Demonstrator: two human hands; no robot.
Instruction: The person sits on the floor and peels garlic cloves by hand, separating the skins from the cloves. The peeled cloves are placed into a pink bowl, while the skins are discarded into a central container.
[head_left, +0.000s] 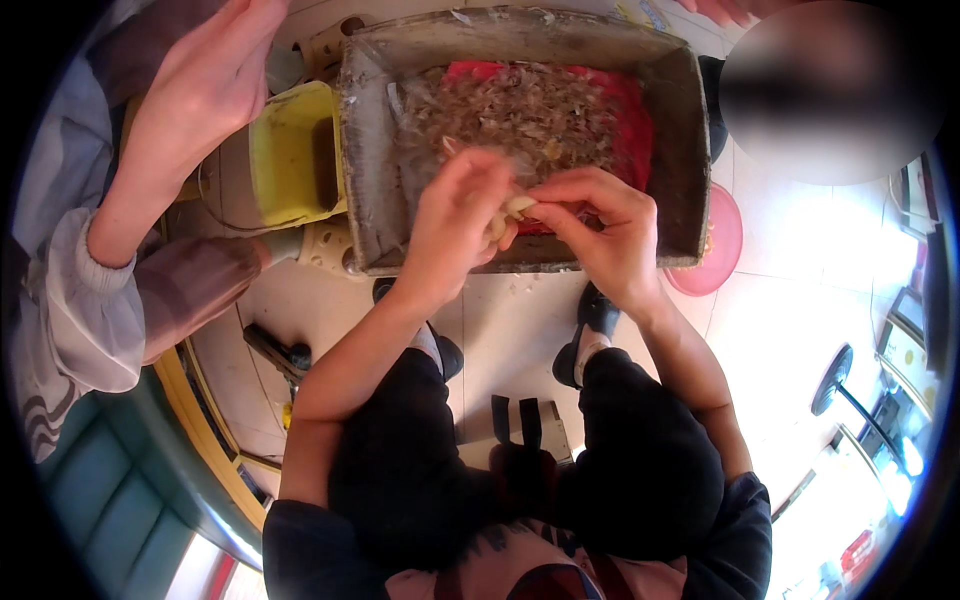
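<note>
My left hand (pixel 470 210) is closed around pale, small pieces that look like garlic cloves (pixel 521 204), over the near part of a worn, greyish box (pixel 360 150); its fingers are partly blurred. My right hand (pixel 598 225) pinches one of these pieces with thumb and forefinger, just right of the left hand. Inside the box, loose papery peelings (pixel 535 120) lie in a heap on a red lining (pixel 633 130), which is partly hidden by them and by my hands.
Another person's arm (pixel 180 120) reaches in at left, beside a yellow bucket (pixel 292 155). A pink basin (pixel 712 260) sits behind the box's right end. More fingers (pixel 715 10) show at top right. A green padded seat (pixel 110 470) is lower left, a stand (pixel 832 380) at right.
</note>
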